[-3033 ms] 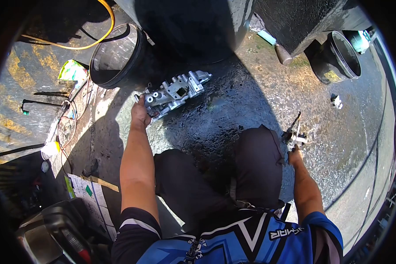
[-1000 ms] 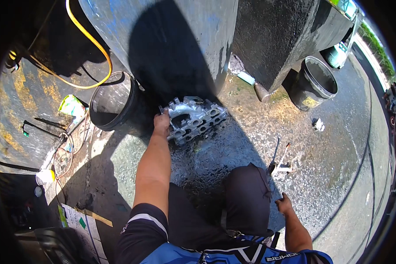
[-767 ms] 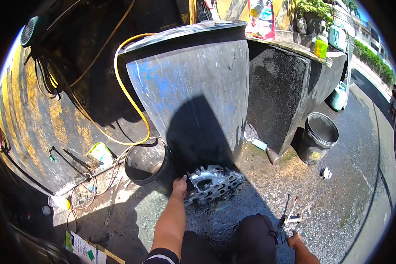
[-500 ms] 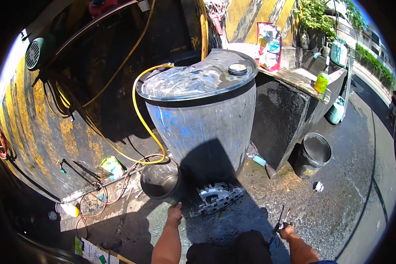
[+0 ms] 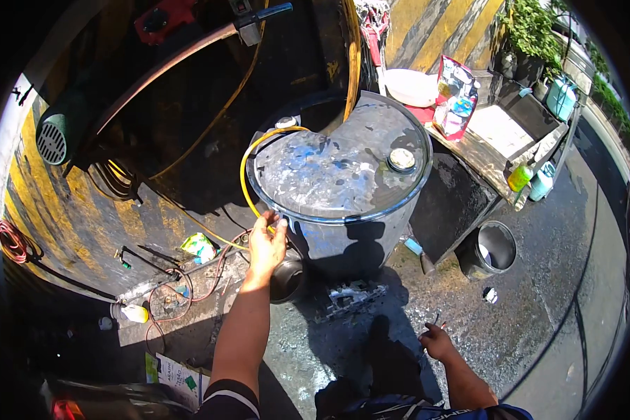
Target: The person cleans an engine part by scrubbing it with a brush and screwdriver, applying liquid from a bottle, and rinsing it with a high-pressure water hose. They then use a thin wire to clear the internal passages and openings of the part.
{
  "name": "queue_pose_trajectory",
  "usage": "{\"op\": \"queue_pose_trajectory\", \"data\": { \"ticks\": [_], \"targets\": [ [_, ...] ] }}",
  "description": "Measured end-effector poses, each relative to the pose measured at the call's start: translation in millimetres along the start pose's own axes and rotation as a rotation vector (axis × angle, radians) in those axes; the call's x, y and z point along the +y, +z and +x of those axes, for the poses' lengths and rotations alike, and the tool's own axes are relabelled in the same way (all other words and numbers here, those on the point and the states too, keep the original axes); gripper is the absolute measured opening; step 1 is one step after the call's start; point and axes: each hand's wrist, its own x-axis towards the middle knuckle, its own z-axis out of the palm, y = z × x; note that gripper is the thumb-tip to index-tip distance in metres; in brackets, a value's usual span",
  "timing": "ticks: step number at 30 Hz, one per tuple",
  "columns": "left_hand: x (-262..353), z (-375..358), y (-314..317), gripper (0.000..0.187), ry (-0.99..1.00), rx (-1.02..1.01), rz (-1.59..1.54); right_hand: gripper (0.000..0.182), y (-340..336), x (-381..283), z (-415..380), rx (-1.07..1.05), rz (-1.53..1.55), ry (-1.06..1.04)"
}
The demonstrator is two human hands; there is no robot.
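My left hand reaches out to the front of the big drum, its fingers closed around the yellow hose that loops down from the drum's top. Low by my right leg, my right hand is closed on thin stick-like tools, whose kind I cannot tell. A metal cylinder head lies on the wet ground in shadow at the drum's foot. Partly hidden behind my left wrist stands a dark bucket.
Another bucket stands right of the drum, beside a concrete sink. A red-and-white bag and a yellow-green bottle sit on its ledge. Thin hose and a white bottle lie at left. Cardboard lies lower left.
My left hand has left the bucket's rim and risen to the yellow hose. My right hand has moved slightly up and left with the thin tools. The view has shifted.
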Motion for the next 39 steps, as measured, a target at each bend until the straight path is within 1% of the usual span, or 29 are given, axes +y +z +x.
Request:
{"op": "queue_pose_trajectory", "data": {
  "ticks": [2,3,4,6,8,9,10,12,14,16,18,20,22,23,24,25,26,27,28,29,30,31,32,33,34,35,36,38,39],
  "targets": [
    [61.4,81.0,23.3,0.047,0.267,-0.034,0.314,0.066,-15.5,-29.2,15.4,-0.013,0.083,-0.012],
    [69.4,123.9,41.1,0.05,0.301,-0.064,0.432,0.064,-30.1,-60.2,17.0,-0.029,0.135,0.058],
    [76.7,162.1,57.9,0.054,0.339,-0.097,0.551,0.063,-41.5,-68.9,22.6,-0.007,0.127,0.028],
    [75.8,229.1,86.6,0.062,0.281,-0.084,0.761,0.062,-65.8,-88.1,39.2,0.047,0.108,-0.038],
    [61.6,274.7,109.9,0.069,-0.03,-0.134,0.947,0.063,-94.9,-95.9,54.7,0.11,-0.023,-0.122],
    [65.9,287.9,111.9,0.064,-0.172,-0.275,0.975,0.063,-110.4,-94.6,63.0,0.126,-0.128,-0.159],
    [69.3,297.8,112.6,0.06,-0.317,-0.418,0.995,0.064,-120.6,-100.9,62.5,0.169,-0.023,-0.149],
    [35.0,321.7,116.1,0.048,-0.303,-0.455,0.971,0.063,-142.1,-117.7,61.8,0.235,0.125,-0.158],
    [44.6,327.0,104.3,0.034,-0.224,-0.287,0.928,0.06,-151.4,-138.0,63.2,0.266,0.222,-0.179],
    [66.0,332.2,77.9,0.031,-0.205,-0.128,0.821,0.054,-154.7,-163.2,69.8,0.232,0.253,-0.14],
    [71.4,323.4,40.1,0.032,-0.11,-0.021,0.725,0.052,-151.6,-184.9,78.1,0.204,0.263,-0.131],
    [78.0,294.7,1.3,0.031,-0.045,0.082,0.584,0.051,-147.0,-209.1,84.1,0.193,0.203,-0.194],
    [50.2,261.7,-36.9,0.028,0.049,0.135,0.433,0.05,-138.5,-247.5,79.9,0.195,0.284,-0.225],
    [38.8,239.5,-53.2,0.026,0.015,0.155,0.374,0.049,-132.1,-258.5,82.7,0.214,0.259,-0.261],
    [26.5,215.2,-69.6,0.024,-0.021,0.169,0.315,0.037,-130.3,-302.7,65.4,0.253,0.279,-0.243],
    [10.0,190.0,-78.7,0.023,-0.025,0.141,0.277,0.022,-123.1,-322.1,65.7,0.274,0.277,-0.296],
    [-7.6,165.8,-84.0,0.023,-0.03,0.115,0.238,0.016,-111.6,-331.8,77.0,0.205,0.377,-0.319],
    [-24.9,144.4,-90.4,0.022,-0.061,-0.003,0.256,0.015,-98.2,-361.3,79.9,0.212,0.334,-0.421],
    [-38.4,124.0,-96.1,0.021,-0.094,-0.12,0.272,0.028,-87.2,-396.6,79.4,0.077,0.356,-0.384],
    [-45.6,106.7,-97.2,0.02,-0.09,-0.17,0.264,0.049,-71.1,-433.9,80.7,-0.047,0.454,-0.367],
    [-48.8,93.8,-96.1,0.019,-0.085,-0.216,0.256,0.063,-56.7,-454.6,96.3,-0.051,0.225,-0.547],
    [-45.8,86.2,-96.4,0.019,-0.108,-0.283,0.262,0.06,-35.3,-480.8,112.5,-0.069,0.192,-0.549],
    [-38.8,85.3,-97.2,0.021,-0.333,-0.388,0.137,0.061,-14.9,-506.5,127.4,-0.103,0.242,-0.519],
    [-47.7,82.1,-93.8,0.023,-0.265,-0.369,0.123,0.062,6.1,-525.3,143.9,-0.134,0.292,-0.496],
    [-55.3,84.3,-88.9,0.025,-0.189,-0.343,0.111,0.064,35.0,-532.7,175.1,-0.082,0.315,-0.536],
    [-15.6,97.5,-92.7,0.033,-0.239,-0.377,0.178,0.067,56.8,-538.7,218.2,-0.027,0.34,-0.592],
    [-26.0,102.7,-80.6,0.041,-0.277,-0.301,0.143,0.071,67.0,-542.9,251.9,0.071,0.119,-0.703],
    [-28.6,123.8,-58.6,0.05,-0.079,-0.193,0.341,0.072,57.1,-582.0,243.8,0.139,-0.265,-0.692],
    [-18.5,136.0,-46.0,0.054,-0.088,-0.222,0.414,0.07,52.9,-595.4,239.6,0.117,-0.173,-0.605]
  ]
}}
